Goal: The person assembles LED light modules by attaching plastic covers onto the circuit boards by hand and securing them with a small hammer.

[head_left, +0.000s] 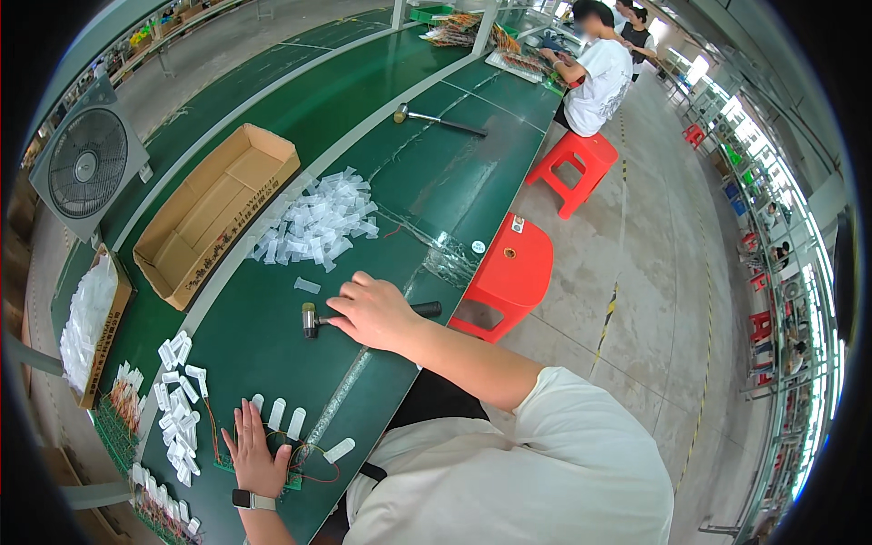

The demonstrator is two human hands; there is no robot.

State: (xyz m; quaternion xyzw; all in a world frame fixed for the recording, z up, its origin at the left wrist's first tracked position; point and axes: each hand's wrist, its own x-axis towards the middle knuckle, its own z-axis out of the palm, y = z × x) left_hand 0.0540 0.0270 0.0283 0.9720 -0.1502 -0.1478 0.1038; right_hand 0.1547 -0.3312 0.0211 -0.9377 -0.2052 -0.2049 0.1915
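Observation:
My left hand (260, 461) lies flat with fingers spread on a green circuit board (294, 480) with thin red and dark wires. White oval-ended plastic pieces (297, 423) sit at the wire ends beside its fingers. The palm hides part of the board. My right hand (374, 312) is palm down over the handle of a hammer (311, 320), fingers bent and apart. The hammer's head and the end of its dark handle show on either side. Just beyond the fingers lies one clear plastic piece (307, 285), apart from a pile of similar pieces (318, 218).
White plastic pieces (179, 413) and wired boards (123, 418) lie at left. An open cardboard box (182, 245), a bag-filled box (91, 318) and a fan (88, 163) stand beyond. Another hammer (445, 120) lies farther up; red stools (513, 263) and a seated person (595, 82) are right.

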